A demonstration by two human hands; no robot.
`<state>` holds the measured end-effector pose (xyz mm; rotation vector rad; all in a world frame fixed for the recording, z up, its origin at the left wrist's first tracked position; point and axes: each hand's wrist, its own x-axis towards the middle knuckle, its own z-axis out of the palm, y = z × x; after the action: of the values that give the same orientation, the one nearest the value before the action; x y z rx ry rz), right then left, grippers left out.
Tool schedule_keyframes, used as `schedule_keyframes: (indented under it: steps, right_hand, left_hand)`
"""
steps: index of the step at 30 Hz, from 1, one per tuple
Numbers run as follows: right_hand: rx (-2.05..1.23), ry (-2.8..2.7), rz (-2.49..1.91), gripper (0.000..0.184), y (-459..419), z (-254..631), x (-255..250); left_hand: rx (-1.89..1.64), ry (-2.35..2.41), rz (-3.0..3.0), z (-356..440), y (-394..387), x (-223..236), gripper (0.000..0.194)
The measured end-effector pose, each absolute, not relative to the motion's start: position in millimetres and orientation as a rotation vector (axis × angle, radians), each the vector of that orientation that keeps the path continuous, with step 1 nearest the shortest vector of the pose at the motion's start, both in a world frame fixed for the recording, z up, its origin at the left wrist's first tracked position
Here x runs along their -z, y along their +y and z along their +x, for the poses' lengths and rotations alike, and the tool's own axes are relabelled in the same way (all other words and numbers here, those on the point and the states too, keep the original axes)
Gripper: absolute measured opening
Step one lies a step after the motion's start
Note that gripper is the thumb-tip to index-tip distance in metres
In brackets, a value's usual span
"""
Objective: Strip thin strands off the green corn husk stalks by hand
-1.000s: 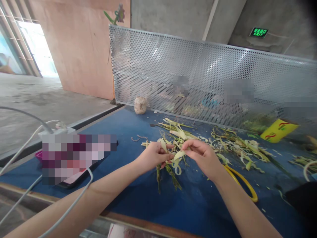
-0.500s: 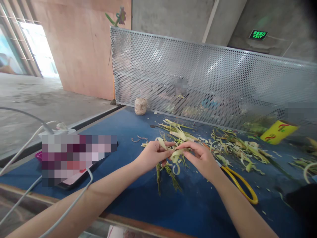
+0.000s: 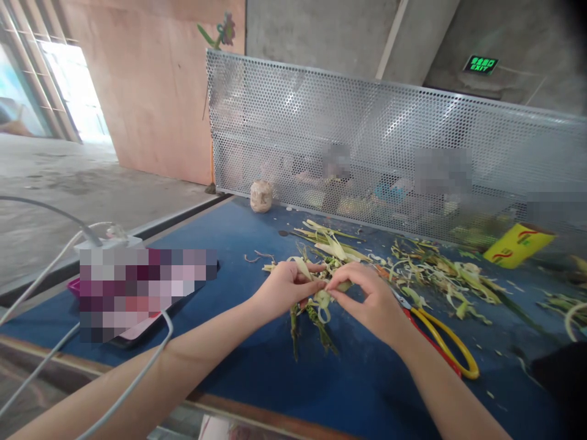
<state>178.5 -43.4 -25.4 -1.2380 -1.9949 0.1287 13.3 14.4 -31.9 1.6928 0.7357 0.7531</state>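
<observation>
Hands (image 3: 285, 286) pinch pale leaf strips (image 3: 323, 299) while a green sign (image 3: 480, 65) reads "EXIT".

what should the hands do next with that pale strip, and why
Probably ease the pale strip snug with the right hand while the left hand steadies it: the fingertips of both hands are pinched close together at the strip, and it looks loosely curled just below them.

Plant scraps (image 3: 337, 249) on table (image 3: 257, 366), scissors (image 3: 418, 314) right, mesh panel (image 3: 321, 116) behind
</observation>
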Motion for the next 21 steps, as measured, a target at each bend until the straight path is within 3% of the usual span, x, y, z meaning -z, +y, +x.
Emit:
schedule_keyframes:
  steps: [8, 11, 16, 21]
  right_hand:
    - [0.243, -2.127, -1.242, 0.004, -46, 172, 29]
    - [0.458, -2.134, -1.215, 0.020, -49, 169, 31]
    - [0.816, -2.173, -1.148, 0.018, -52, 170, 34]
    - [0.926, -2.233, -1.055, 0.023, -55, 172, 31]
  left_hand:
    - [-0.782, 0.745, 1.610, 16, 12, 34, 0.014]
    - [-0.831, 0.734, 1.387, 17, 13, 35, 0.019]
    - [-0.790, 0.647, 1.119, 19, 14, 36, 0.026]
    - [-0.773, 0.639, 1.048, 19, 13, 32, 0.023]
